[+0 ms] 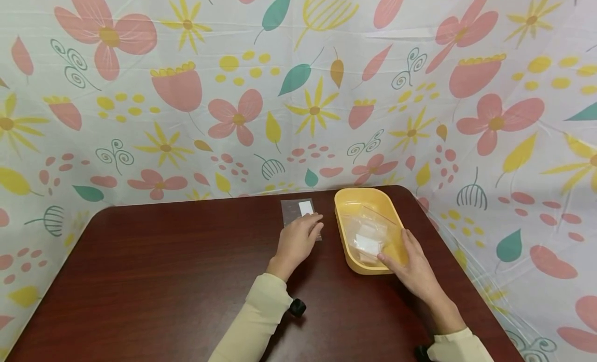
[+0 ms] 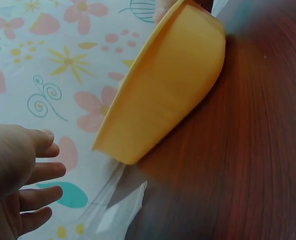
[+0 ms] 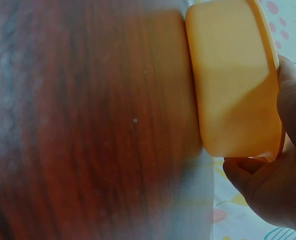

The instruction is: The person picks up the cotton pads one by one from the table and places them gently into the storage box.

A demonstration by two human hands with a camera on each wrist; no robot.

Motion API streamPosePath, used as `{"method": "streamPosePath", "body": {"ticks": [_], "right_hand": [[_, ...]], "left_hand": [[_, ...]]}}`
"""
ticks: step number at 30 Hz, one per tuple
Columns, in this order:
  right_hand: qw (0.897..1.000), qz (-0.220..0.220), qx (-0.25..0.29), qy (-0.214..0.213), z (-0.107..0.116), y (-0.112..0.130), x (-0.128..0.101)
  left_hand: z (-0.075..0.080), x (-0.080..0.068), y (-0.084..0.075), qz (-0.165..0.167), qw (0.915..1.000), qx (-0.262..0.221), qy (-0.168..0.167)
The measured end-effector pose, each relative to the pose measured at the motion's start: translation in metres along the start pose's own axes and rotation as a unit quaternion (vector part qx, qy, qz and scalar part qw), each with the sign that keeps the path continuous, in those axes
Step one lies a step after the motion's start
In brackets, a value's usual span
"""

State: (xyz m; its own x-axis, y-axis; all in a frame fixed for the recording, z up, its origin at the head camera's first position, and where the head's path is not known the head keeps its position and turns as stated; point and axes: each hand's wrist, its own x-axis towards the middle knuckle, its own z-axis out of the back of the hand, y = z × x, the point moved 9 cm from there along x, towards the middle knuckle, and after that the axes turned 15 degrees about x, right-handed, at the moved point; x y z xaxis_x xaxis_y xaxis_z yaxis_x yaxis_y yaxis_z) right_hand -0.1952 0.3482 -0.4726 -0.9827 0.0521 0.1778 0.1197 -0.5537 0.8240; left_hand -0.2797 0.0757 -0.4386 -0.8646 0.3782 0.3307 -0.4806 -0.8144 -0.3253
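Observation:
A yellow tray [image 1: 344, 232] stands on the dark wood table [image 1: 163, 268] and holds several clear plastic bags [image 1: 368, 237] with white labels. My right hand [image 1: 404, 258] lies over the tray's near right corner. Its thumb is inside by the bags and its fingers curl round the rim. In the right wrist view the right hand [image 3: 273, 185] wraps the edge of the tray [image 3: 233, 80]. My left hand [image 1: 298, 236] rests on a single clear bag [image 1: 300, 209] lying flat left of the tray. In the left wrist view the left hand's fingers [image 2: 37, 172] are spread, beside the tray [image 2: 163, 90].
A flowered cloth [image 1: 298, 92] walls the table at the back and on the right, close behind the tray. The table's right edge [image 1: 462, 279] runs just beside my right hand. Bare tabletop stretches to the left and front.

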Motion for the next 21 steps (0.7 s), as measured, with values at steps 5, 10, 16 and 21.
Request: {"method": "streamPosePath", "body": {"ticks": [5,10,16,21], "right_hand": [[1.0,0.001,0.0,-0.002,0.0,-0.001,0.0],[1.0,0.0,0.001,-0.002,0.0,0.0,-0.001],[1.0,-0.002,0.004,0.001,0.0,0.0,-0.001],[1.0,0.0,0.002,0.001,-0.001,0.0,0.0]], "left_hand": [[-0.004,-0.001,0.01,0.01,0.9999,-0.011,0.0],[-0.014,0.001,0.019,0.019,0.9998,-0.011,0.004],[-0.03,0.001,0.028,0.035,0.9987,-0.029,0.023],[-0.039,0.001,0.033,0.04,0.9985,-0.023,0.03]]}}
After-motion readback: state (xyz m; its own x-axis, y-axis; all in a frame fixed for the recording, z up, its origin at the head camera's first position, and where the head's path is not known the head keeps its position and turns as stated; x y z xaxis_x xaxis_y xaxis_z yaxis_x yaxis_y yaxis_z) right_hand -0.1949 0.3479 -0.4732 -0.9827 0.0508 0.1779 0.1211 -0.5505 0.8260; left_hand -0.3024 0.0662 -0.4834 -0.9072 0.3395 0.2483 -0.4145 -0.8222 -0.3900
